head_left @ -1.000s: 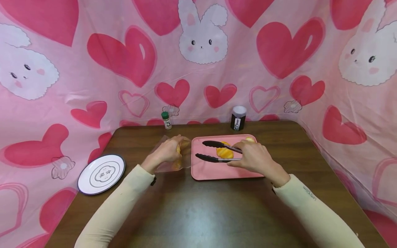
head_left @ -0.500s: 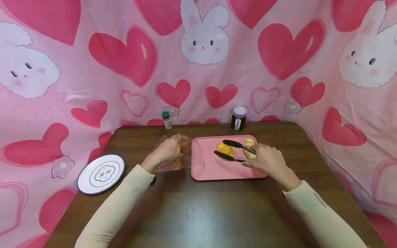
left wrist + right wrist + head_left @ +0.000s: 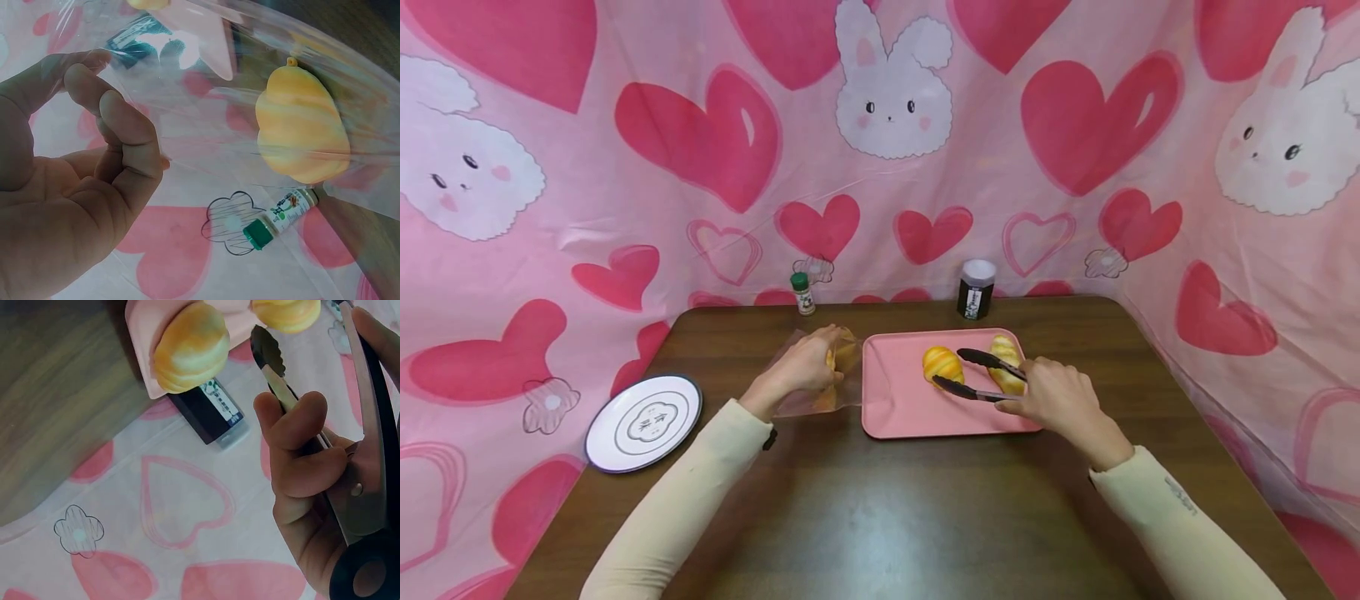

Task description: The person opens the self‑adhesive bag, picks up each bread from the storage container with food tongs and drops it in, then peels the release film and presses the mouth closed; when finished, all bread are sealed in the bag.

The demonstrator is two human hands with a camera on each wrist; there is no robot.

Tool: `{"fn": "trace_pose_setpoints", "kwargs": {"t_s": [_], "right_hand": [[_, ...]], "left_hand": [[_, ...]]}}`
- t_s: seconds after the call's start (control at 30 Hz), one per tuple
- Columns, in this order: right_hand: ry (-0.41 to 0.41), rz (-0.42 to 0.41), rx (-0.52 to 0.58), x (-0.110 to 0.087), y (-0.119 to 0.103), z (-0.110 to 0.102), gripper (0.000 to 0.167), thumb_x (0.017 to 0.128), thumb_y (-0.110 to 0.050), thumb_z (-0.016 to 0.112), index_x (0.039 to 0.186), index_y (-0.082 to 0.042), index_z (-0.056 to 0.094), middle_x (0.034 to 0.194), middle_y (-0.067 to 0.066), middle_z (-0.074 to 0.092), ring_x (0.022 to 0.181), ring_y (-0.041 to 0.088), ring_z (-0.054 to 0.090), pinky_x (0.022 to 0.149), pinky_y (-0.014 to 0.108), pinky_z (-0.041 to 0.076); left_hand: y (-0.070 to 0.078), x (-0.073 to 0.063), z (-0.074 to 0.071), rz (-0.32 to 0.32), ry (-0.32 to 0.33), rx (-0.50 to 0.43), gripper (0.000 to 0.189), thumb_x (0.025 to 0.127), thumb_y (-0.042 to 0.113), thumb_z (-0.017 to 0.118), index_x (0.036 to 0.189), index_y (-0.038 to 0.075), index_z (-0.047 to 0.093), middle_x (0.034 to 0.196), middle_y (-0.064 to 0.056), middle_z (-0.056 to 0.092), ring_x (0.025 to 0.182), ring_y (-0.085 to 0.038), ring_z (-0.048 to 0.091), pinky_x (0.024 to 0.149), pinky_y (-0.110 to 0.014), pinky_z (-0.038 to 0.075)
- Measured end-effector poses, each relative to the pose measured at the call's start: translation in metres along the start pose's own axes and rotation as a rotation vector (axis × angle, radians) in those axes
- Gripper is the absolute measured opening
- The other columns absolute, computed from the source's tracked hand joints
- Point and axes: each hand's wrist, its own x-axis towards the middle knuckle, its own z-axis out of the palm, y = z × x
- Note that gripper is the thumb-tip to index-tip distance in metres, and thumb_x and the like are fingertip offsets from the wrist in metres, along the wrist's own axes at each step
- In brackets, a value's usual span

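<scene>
My left hand (image 3: 808,360) pinches the edge of a clear plastic bag (image 3: 850,393) on the table's left half. Inside the bag, a yellow bread (image 3: 303,125) with a small loop at one end shows in the left wrist view. My right hand (image 3: 1062,393) grips a pair of tongs (image 3: 955,387) with black scalloped tips spread apart. The tongs reach over a pink tray (image 3: 910,418), with one tip at the right side of an orange striped bread (image 3: 942,363). A paler oblong bread (image 3: 1003,347) lies on the tray's right, partly covered by the tongs.
A white plate (image 3: 606,433) with a dark rim lies at the table's left edge. At the back stand a green-capped shaker bottle (image 3: 803,297) and a black jar (image 3: 974,300) with a pale lid. Pink patterned cloth hangs behind the table.
My right hand has moved right with the tongs, whose tips have left the orange bread's left side. More of both breads shows. My left hand stays at the bag.
</scene>
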Motion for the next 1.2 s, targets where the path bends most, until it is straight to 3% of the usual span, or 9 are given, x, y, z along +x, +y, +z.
{"fn": "trace_pose_setpoints", "kwargs": {"t_s": [0.33,0.7,1.0,1.2], "right_hand": [[-0.02,0.018,-0.004,0.001,0.001,0.013,0.064,0.069,-0.06,0.08,0.098,-0.005,0.07,0.08,0.011,0.065,0.063,0.03,0.057,0.052,0.046,0.047],[0.002,0.018,-0.003,-0.001,0.005,0.016,0.066,0.072,-0.058,0.08,0.106,-0.003,0.07,0.079,0.011,0.065,0.061,0.027,0.054,0.05,0.041,0.047],[0.054,-0.041,0.016,-0.002,0.004,0.014,0.065,0.072,-0.057,0.081,0.116,-0.009,0.072,0.084,0.011,0.068,0.062,0.026,0.055,0.05,0.043,0.048],[0.109,-0.114,0.033,-0.007,0.001,0.006,0.062,0.071,-0.057,0.082,0.115,-0.015,0.073,0.08,0.003,0.063,0.063,0.023,0.054,0.049,0.039,0.044]], "left_hand": [[-0.001,0.0,0.001,0.009,-0.002,-0.004,0.082,0.085,0.017,0.075,0.154,0.001,0.034,0.163,-0.018,0.029,0.147,-0.041,0.033,0.119,-0.056,0.03],[-0.002,0.002,0.003,0.021,-0.031,-0.014,0.086,0.084,0.018,0.077,0.155,0.003,0.031,0.165,-0.017,0.026,0.149,-0.041,0.031,0.12,-0.056,0.029],[-0.004,0.003,0.004,0.073,-0.002,-0.015,0.084,0.082,0.015,0.078,0.152,-0.001,0.036,0.163,-0.019,0.03,0.147,-0.041,0.034,0.121,-0.054,0.028],[-0.005,0.005,0.004,0.108,0.018,0.005,0.081,0.08,0.014,0.078,0.149,-0.004,0.04,0.16,-0.023,0.033,0.145,-0.041,0.037,0.119,-0.053,0.032]]}}
